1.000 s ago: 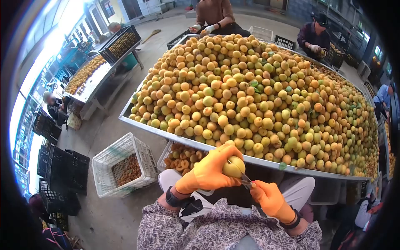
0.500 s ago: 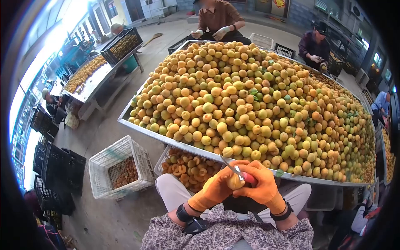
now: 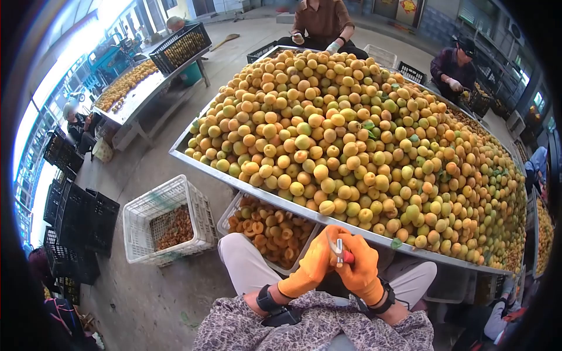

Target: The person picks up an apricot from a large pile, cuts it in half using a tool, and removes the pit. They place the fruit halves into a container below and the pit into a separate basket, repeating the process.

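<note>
Both my hands, in orange gloves, meet over my lap at the near edge of the fruit table. My right hand (image 3: 361, 270) is closed on a small knife (image 3: 339, 251) with a red handle, its blade pointing up and away. My left hand (image 3: 311, 268) is closed right beside the knife; the apricot seen in it a moment earlier is now hidden by the gloves. A large heap of yellow-orange apricots (image 3: 316, 140) fills the metal-edged table (image 3: 263, 192). Below its edge, halved apricots (image 3: 275, 234) fill a white crate (image 3: 227, 217).
A white crate (image 3: 206, 225) with brown pits (image 3: 175, 229) stands on the floor at left, near stacked black crates (image 3: 88, 219). Co-workers sit across the table (image 3: 322, 23) and at the far right (image 3: 456, 67). Another fruit table (image 3: 137, 108) stands at back left.
My hands have turned and closed together, covering the apricot that showed between them. The knife blade has swung more upright. The view has shifted slightly.
</note>
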`<act>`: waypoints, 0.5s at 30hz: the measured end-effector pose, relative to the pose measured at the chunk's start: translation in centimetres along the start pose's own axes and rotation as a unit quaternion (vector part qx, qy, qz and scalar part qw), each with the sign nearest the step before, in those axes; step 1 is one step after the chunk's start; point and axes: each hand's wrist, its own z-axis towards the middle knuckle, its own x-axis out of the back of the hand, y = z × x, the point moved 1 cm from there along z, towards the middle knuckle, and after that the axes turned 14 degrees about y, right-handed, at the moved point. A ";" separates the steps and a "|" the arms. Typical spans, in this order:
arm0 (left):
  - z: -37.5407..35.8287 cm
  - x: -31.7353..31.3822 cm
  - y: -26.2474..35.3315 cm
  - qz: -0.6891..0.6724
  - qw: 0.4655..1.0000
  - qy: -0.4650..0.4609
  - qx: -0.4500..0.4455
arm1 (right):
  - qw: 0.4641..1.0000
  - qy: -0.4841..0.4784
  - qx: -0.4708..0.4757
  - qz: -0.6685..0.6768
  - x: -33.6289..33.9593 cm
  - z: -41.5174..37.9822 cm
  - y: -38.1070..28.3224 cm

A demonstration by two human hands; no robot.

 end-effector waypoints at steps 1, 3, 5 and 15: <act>-0.2 0.1 0.1 0.019 0.999 0.030 -0.001 | 0.998 0.015 -0.033 0.045 -0.4 -0.4 0.3; 0.0 1.0 0.0 0.011 0.999 0.033 -0.019 | 0.997 0.005 -0.041 0.061 -0.7 -0.3 0.3; 0.3 1.7 0.0 -0.019 1.000 0.013 0.020 | 0.999 -0.044 0.005 -0.010 -0.4 0.9 -0.8; -0.8 2.2 -1.2 0.062 0.996 0.050 0.030 | 0.997 -0.026 -0.061 0.040 -2.7 -0.4 -0.9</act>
